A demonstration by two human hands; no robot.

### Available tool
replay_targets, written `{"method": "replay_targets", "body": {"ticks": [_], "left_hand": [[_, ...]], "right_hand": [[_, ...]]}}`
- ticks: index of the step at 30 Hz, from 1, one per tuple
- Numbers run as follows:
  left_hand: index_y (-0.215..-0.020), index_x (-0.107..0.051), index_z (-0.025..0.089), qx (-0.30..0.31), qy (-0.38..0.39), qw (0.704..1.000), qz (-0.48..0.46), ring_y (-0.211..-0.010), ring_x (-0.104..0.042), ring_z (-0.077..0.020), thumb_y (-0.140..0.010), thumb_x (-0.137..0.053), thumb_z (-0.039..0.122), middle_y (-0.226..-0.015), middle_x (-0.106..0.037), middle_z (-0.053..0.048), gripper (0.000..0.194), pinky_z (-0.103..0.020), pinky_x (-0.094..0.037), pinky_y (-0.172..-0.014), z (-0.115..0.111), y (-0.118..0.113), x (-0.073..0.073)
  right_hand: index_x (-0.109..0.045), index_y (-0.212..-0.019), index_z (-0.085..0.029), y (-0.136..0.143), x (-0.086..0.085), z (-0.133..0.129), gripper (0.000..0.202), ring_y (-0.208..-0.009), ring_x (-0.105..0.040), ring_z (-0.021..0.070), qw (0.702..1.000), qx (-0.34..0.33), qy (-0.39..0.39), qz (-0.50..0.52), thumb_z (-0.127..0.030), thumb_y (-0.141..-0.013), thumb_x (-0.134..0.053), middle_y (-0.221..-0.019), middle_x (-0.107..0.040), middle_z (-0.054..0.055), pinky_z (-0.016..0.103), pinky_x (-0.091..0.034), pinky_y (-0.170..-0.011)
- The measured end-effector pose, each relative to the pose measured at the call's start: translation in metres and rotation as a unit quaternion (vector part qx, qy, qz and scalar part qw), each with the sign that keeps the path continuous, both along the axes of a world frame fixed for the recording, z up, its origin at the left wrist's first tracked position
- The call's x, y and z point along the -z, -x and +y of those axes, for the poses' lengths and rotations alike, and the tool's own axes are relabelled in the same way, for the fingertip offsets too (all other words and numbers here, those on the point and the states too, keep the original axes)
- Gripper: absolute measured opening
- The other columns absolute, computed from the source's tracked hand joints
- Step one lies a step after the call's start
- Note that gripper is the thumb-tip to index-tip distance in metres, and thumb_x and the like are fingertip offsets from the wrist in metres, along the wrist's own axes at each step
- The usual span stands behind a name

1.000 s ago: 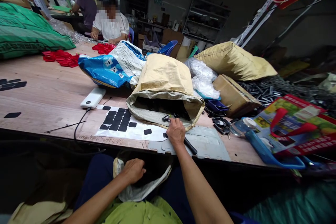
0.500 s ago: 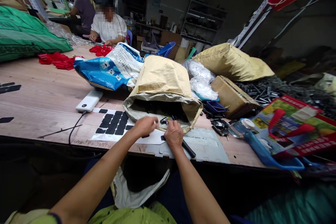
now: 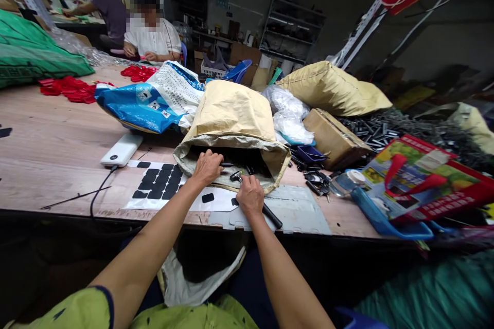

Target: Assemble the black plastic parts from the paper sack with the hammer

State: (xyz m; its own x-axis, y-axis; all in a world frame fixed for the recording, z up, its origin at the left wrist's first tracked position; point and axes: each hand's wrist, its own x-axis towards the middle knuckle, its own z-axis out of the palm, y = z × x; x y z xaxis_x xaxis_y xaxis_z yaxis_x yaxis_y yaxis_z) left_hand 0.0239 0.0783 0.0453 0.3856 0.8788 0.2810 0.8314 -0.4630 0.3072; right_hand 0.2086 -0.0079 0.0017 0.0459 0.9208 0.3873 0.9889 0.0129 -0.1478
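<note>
My left hand [image 3: 208,168] is at the mouth of a tan sack [image 3: 235,108], its fingers bent around one end of a short black rod [image 3: 227,165]. My right hand [image 3: 250,194] is closed on a black-handled stick [image 3: 272,217] with a small dark head [image 3: 235,176]. That stick slants across the table's front edge, its middle hidden by my fingers. Inside the sack it is dark, with a few black pieces showing. Left of my hands lies a white sheet [image 3: 193,202] bearing several black rounded patches [image 3: 154,180].
A white power bank [image 3: 122,150] with a cable lies on the left. Beyond it are a blue-and-white bag [image 3: 154,100] and red strips [image 3: 69,89]. To the right stand a cardboard box [image 3: 334,139], a jar [image 3: 347,181] and a blue tray [image 3: 389,216]. Two people sit behind.
My left hand has moved forward to the sack's opening and now has a black rod at its fingers. My right hand keeps its grip. The view has shifted slightly right.
</note>
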Motion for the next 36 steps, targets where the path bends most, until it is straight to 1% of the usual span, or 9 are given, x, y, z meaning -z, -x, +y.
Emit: {"method": "replay_targets", "body": {"ticks": [2,5,9,12,16,23,29,33,36], "left_hand": [[-0.098,-0.066,0.022,0.035,0.009,0.998,-0.048,-0.099,-0.05,-0.0275,-0.085,-0.068,0.027,-0.095,-0.069,-0.007,0.014,-0.04,-0.036,-0.086,-0.022,0.007,0.002],[-0.097,-0.068,0.023,0.084,0.051,0.99,-0.1,-0.094,-0.052,-0.0239,-0.084,-0.07,0.029,-0.095,-0.07,-0.004,0.014,-0.036,-0.037,-0.085,-0.054,0.018,0.014],[-0.098,-0.072,0.023,0.088,0.096,0.984,-0.121,-0.097,-0.053,-0.0231,-0.084,-0.07,0.032,-0.095,-0.067,-0.004,0.016,-0.035,-0.038,-0.087,-0.076,0.025,0.038],[-0.099,-0.074,0.024,0.087,0.113,0.98,-0.14,-0.1,-0.053,-0.0233,-0.084,-0.071,0.033,-0.097,-0.066,-0.005,0.018,-0.035,-0.039,-0.089,-0.078,0.026,0.045],[-0.096,-0.075,0.024,0.085,0.122,0.975,-0.164,-0.099,-0.054,-0.023,-0.082,-0.072,0.031,-0.095,-0.066,-0.004,0.016,-0.035,-0.039,-0.089,-0.075,0.027,0.045],[-0.091,-0.076,0.022,0.077,0.111,0.971,-0.2,-0.097,-0.056,-0.0219,-0.08,-0.072,0.027,-0.091,-0.066,-0.003,0.012,-0.034,-0.041,-0.087,-0.077,0.028,0.044],[-0.09,-0.076,0.021,0.077,0.099,0.971,-0.202,-0.094,-0.056,-0.0211,-0.08,-0.073,0.026,-0.087,-0.066,-0.003,0.011,-0.034,-0.041,-0.085,-0.077,0.027,0.045],[-0.09,-0.076,0.022,0.067,0.11,0.973,-0.189,-0.095,-0.056,-0.0216,-0.08,-0.073,0.028,-0.088,-0.066,-0.003,0.012,-0.034,-0.041,-0.086,-0.077,0.027,0.045],[-0.09,-0.076,0.022,0.064,0.115,0.973,-0.191,-0.097,-0.057,-0.0218,-0.08,-0.072,0.028,-0.09,-0.066,-0.003,0.012,-0.034,-0.041,-0.087,-0.077,0.027,0.045]], "right_hand": [[-0.064,-0.117,-0.021,0.0,0.0,0.0,0.026,-0.093,-0.049,0.0232,1.0,0.001,0.0,-0.002,-0.018,-0.094,-0.052,-0.1,-0.059,0.008,0.032,-0.035,-0.078],[-0.064,-0.117,-0.021,0.001,0.001,-0.001,0.027,-0.093,-0.049,0.0231,1.0,0.002,-0.003,-0.005,-0.017,-0.093,-0.052,-0.1,-0.059,0.008,0.032,-0.035,-0.079],[-0.066,-0.117,-0.02,0.001,0.002,0.0,0.026,-0.092,-0.05,0.0229,1.0,0.002,-0.006,-0.004,-0.018,-0.095,-0.052,-0.1,-0.06,0.008,0.032,-0.036,-0.079],[-0.067,-0.118,-0.02,-0.002,-0.001,0.001,0.027,-0.092,-0.052,0.0223,1.0,-0.003,0.004,0.003,-0.019,-0.096,-0.052,-0.1,-0.062,0.008,0.031,-0.038,-0.08],[-0.069,-0.119,-0.022,-0.009,-0.012,-0.004,0.031,-0.093,-0.056,0.0201,0.998,-0.025,0.014,0.057,-0.015,-0.094,-0.052,-0.102,-0.065,0.007,0.028,-0.042,-0.081],[-0.069,-0.118,-0.017,-0.006,-0.029,-0.047,0.032,-0.098,-0.065,0.0211,0.967,-0.103,-0.04,0.229,-0.02,-0.095,-0.047,-0.106,-0.071,0.01,0.031,-0.049,-0.088],[-0.068,-0.121,-0.018,0.008,-0.032,-0.07,0.034,-0.1,-0.066,0.0201,0.963,-0.13,-0.026,0.234,-0.019,-0.097,-0.044,-0.106,-0.071,0.01,0.03,-0.05,-0.091],[-0.069,-0.12,-0.02,0.012,-0.03,-0.069,0.035,-0.098,-0.066,0.0202,0.97,-0.124,0.003,0.21,-0.015,-0.093,-0.046,-0.105,-0.071,0.009,0.03,-0.051,-0.09],[-0.069,-0.119,-0.02,0.017,-0.035,-0.066,0.035,-0.096,-0.066,0.0202,0.969,-0.125,-0.009,0.212,-0.015,-0.093,-0.047,-0.102,-0.07,0.008,0.03,-0.051,-0.088]]}}
